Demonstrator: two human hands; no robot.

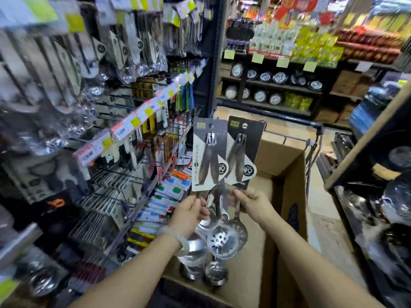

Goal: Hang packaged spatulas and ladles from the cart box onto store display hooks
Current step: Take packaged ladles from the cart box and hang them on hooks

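Ladles (223, 238) upright, both hands' grip, above box (287, 174).

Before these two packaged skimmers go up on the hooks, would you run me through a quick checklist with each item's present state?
1. Left hand grips the light card pack: ok.
2. Right hand grips the dark card pack: ok.
3. Hang holes at the card tops visible and unblocked: ok.
4. Packs separated: not ok, their edges overlap.
5. Free hook on the display rack: cannot tell, too blurred.
6. Packs clear of the cart box: ok, held above it.
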